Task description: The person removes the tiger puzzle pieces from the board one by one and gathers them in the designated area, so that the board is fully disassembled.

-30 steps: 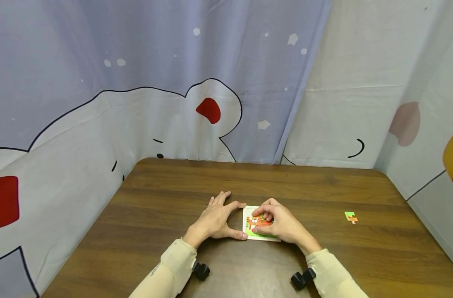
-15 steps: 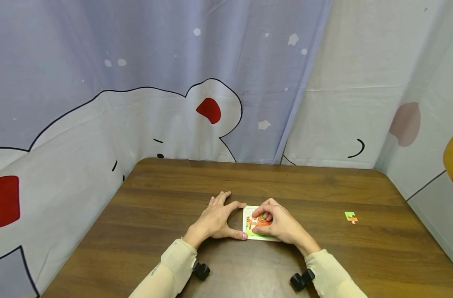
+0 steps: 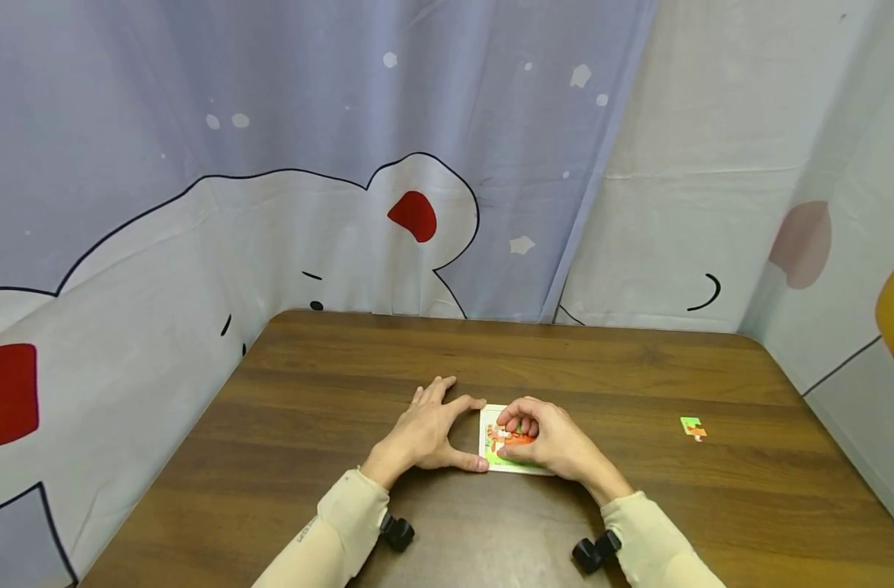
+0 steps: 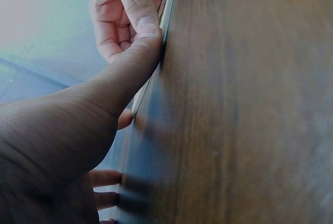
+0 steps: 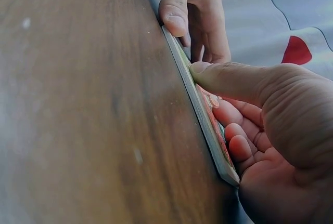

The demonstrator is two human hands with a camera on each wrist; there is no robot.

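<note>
A small jigsaw puzzle lies flat on the table in a white frame, showing an orange animal on green. My left hand spreads its fingers at the frame's left side; its thumb and index finger touch the two left corners. My right hand curls over the puzzle, thumb and index fingertips on either side of the animal's head, pinching a piece there. That hand hides the puzzle's right part. In the right wrist view, the right thumb rests on the picture, with the other fingers curled above it.
A loose puzzle piece, green and orange, lies on the brown wooden table to the right. A patterned curtain hangs behind and at the sides. Each wrist wears a small black camera.
My right hand's fingers have shifted slightly over the puzzle, the index finger arching more. My left hand, the frame and the loose piece stay in place.
</note>
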